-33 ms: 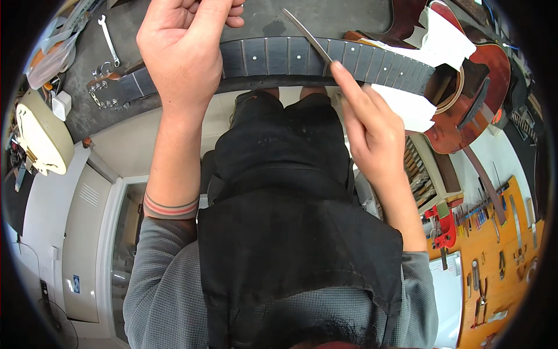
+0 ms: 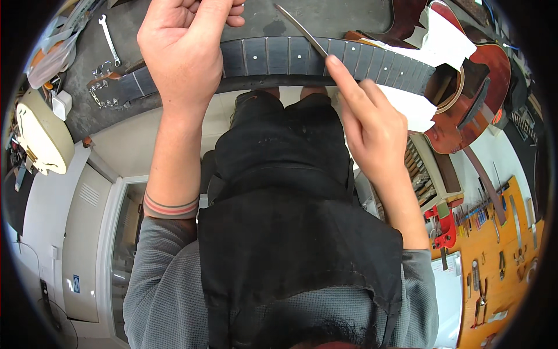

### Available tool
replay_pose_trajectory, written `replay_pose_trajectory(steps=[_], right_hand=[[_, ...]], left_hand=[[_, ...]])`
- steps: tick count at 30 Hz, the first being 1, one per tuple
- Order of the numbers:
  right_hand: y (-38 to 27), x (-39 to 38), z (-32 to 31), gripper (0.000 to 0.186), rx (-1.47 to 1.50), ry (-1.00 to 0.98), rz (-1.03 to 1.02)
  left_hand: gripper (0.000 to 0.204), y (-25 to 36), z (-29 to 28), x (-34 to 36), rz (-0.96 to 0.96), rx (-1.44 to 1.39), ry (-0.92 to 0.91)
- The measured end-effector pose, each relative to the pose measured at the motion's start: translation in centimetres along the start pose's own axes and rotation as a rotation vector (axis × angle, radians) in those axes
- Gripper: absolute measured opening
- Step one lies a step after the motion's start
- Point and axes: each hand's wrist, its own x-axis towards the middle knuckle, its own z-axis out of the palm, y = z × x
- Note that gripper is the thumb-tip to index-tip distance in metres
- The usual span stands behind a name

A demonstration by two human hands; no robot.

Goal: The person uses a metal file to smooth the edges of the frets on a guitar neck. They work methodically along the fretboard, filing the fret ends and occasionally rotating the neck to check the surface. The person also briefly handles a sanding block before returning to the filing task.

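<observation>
A guitar neck (image 2: 279, 57) with a dark fretboard, metal frets and pale dots lies across the bench in front of me. Its headstock with metal tuners (image 2: 103, 100) is at the left, and the reddish-brown guitar body (image 2: 465, 128) is at the right. My right hand (image 2: 372, 122) is closed on a slim metal file (image 2: 305, 32), index finger stretched along it; the file slants over the fretboard, its tip beyond the far edge. My left hand (image 2: 186, 52) is above the neck, fingers curled, partly cut off by the top edge; what it holds is hidden.
White paper (image 2: 407, 107) lies by the soundhole, and a white cloth (image 2: 444, 41) lies on the body. A wrench (image 2: 108, 41) is at the far left of the bench. At right are a drawer of tools (image 2: 419, 168), a red clamp (image 2: 444, 227) and a wooden tool board (image 2: 494, 262).
The file has slid slightly left and away from me along its slant, with my right index fingertip moving the same way. My left hand and the guitar have stayed put.
</observation>
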Motion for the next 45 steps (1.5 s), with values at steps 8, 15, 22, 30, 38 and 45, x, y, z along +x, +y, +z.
replay_pose_trajectory(steps=[8,15,22,30,38,45], right_hand=[[-0.8,-1.3,0.1,0.063,0.289,0.043,0.105],[-0.3,-5.1,0.5,0.058,0.684,-0.051,0.42],[-0.3,1.1,-0.4,0.064,-0.004,-0.057,-0.106],[0.4,-2.4,-0.1,0.049,0.787,-0.14,0.343],[-1.4,0.5,1.1,0.068,0.026,0.012,0.011],[-2.6,-0.4,1.8,0.054,0.367,0.01,0.161]], left_hand=[[0.024,-0.2,0.1,0.2,0.023,0.011,-0.004],[0.022,0.0,0.5,0.0,0.004,0.041,0.047],[0.022,0.3,0.3,0.3,0.014,0.034,0.089],[0.024,0.5,-5.4,0.3,0.06,0.309,0.094],[0.024,0.3,-5.1,0.4,0.042,0.275,-0.001],[0.026,0.0,-7.2,1.1,0.093,0.255,-0.073]])
